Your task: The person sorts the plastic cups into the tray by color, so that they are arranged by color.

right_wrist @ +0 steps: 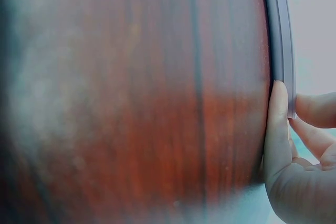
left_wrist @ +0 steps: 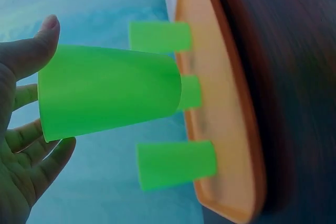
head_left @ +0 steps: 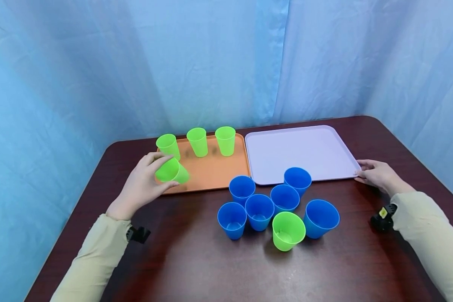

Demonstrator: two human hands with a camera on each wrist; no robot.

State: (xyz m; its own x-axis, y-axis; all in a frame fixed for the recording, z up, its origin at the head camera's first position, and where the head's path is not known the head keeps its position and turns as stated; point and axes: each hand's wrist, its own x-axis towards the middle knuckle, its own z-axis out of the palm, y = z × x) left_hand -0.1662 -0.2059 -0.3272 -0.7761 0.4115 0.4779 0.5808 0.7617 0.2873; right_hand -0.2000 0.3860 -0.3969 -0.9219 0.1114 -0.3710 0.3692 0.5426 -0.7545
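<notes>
My left hand (head_left: 140,183) holds a green cup (left_wrist: 110,93) by its rim, thumb on one side and fingers on the other. In the head view that cup leans over the front left of the orange tray (head_left: 215,174); whether its base touches the tray I cannot tell. Three more green cups stand along the tray's back: left (head_left: 168,146), middle (head_left: 198,142) and right (head_left: 225,141). At the near right corner of the pale purple tray (head_left: 294,149), my right hand (head_left: 380,174) pinches the edge between thumb and fingers.
Several blue cups (head_left: 259,212) cluster on the dark wooden table (head_left: 196,268) before the trays, one overlapping the purple tray's front edge in view. Another green cup (head_left: 288,231) stands at their front. Blue curtains (head_left: 211,63) hang behind the table and at its sides.
</notes>
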